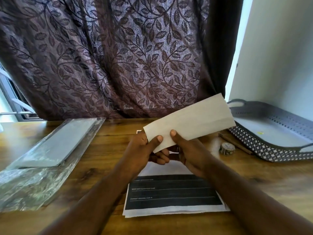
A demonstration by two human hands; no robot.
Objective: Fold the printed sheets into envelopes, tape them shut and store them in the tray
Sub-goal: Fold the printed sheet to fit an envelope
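The folded sheet (pixel 189 122) is held above the counter's (pixel 101 158) middle. Its near end is pinched under the thumbs in the grip of the left hand (pixel 144 150) and right hand (pixel 188 155), likely so the creases can be checked. The tape roll (pixel 227 148) is seen beside the tray (pixel 254 146) at the right edge, unblocked. Printed sheets (pixel 172 192) lie at the near edge.

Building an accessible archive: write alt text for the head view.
The left hand and right hand pinch a folded white sheet above printed sheets on a wooden table. A tape roll and grey perforated tray sit to the right.
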